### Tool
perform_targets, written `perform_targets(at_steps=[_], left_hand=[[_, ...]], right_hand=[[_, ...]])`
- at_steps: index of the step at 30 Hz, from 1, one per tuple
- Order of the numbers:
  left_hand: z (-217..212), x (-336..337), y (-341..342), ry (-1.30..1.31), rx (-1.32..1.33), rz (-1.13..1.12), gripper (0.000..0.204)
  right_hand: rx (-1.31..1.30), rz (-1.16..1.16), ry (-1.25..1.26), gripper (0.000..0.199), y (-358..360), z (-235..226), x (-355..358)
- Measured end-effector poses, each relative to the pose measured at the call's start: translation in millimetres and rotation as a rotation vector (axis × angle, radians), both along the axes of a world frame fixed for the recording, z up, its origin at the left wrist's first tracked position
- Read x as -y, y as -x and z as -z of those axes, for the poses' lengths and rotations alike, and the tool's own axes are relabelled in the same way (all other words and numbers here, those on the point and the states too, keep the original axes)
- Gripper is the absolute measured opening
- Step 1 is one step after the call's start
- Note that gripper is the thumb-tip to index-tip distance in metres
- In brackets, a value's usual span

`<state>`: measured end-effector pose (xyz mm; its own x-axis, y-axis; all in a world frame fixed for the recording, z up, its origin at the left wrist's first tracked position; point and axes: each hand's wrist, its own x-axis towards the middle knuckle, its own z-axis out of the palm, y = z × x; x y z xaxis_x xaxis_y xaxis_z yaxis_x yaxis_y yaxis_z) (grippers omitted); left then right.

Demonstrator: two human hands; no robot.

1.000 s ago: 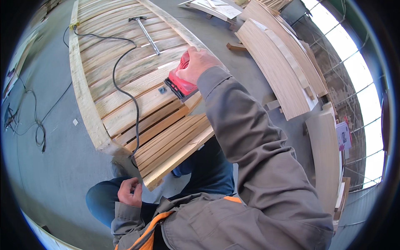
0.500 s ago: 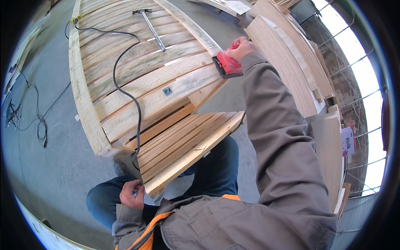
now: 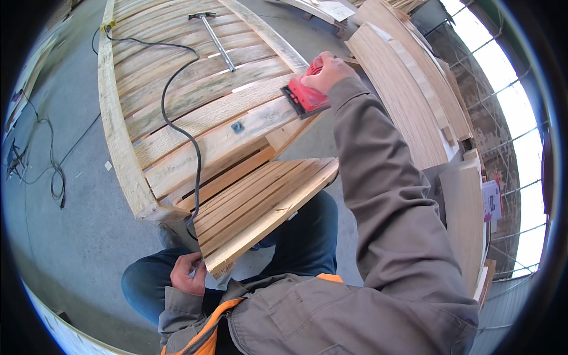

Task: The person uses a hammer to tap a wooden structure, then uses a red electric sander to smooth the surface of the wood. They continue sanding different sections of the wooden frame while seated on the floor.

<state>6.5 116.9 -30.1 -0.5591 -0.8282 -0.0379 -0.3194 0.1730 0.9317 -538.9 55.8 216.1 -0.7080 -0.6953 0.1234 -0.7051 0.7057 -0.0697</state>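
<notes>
My right hand [image 3: 330, 73] is wrapped round a red electric sander [image 3: 309, 94]. Its dark base rests at the right corner of a slatted wooden frame [image 3: 248, 124], on the end board. Low on the left, my left hand [image 3: 188, 274] has its fingers curled by the near corner of a smaller slatted wooden panel [image 3: 260, 210]. What those fingers hold, if anything, is hidden. A black power cord [image 3: 165, 109] crosses the slats and drops behind that panel, close to the left hand.
A hammer [image 3: 216, 42] lies on the far slats. Long wooden boards [image 3: 399, 92] are stacked at the right. On the concrete floor [image 3: 65, 236] at the left are loose cables [image 3: 54, 168]. My bent knees [image 3: 145, 284] are beneath the smaller panel.
My right hand has moved the sander a little left and toward me along the end board. The left hand stays at the panel's corner, almost unmoved.
</notes>
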Motion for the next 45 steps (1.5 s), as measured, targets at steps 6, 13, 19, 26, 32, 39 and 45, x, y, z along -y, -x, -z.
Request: perform_targets(at_steps=[6,13,19,26,32,39,45], left_hand=[[-0.9,-1.7,1.4,0.017,-0.017,0.004,0.019],[0.3,-2.4,-1.4,0.03,-0.027,-0.003,0.02],[7.0,-2.3,-8.4,0.033,-0.041,-0.018,0.024],[-0.3,-2.0,-7.3,0.004,-0.028,-0.011,0.025],[-8.3,-1.1,-3.0,0.0,-0.025,-0.007,0.026],[-3.2,1.3,-5.3,0.06,-0.014,0.031,0.023],[-10.1,1.4,-1.5,0.039,-0.013,0.025,0.025]], right_hand=[[0.004,-0.073,-0.044,0.072,-78.4,-7.5,4.9],[0.031,-0.154,-0.072,0.062,-125.3,-10.4,12.9],[0.099,-0.107,-0.026,0.049,-104.0,-6.9,6.4],[-0.048,0.035,-0.024,0.07,-39.1,-5.9,-6.6],[-0.06,-0.118,-0.03,0.078,-45.9,4.9,-13.5],[-0.023,-0.273,-0.015,0.079,-90.2,0.5,-16.5],[-0.046,-0.269,0.018,0.079,-23.0,8.4,-36.9]])
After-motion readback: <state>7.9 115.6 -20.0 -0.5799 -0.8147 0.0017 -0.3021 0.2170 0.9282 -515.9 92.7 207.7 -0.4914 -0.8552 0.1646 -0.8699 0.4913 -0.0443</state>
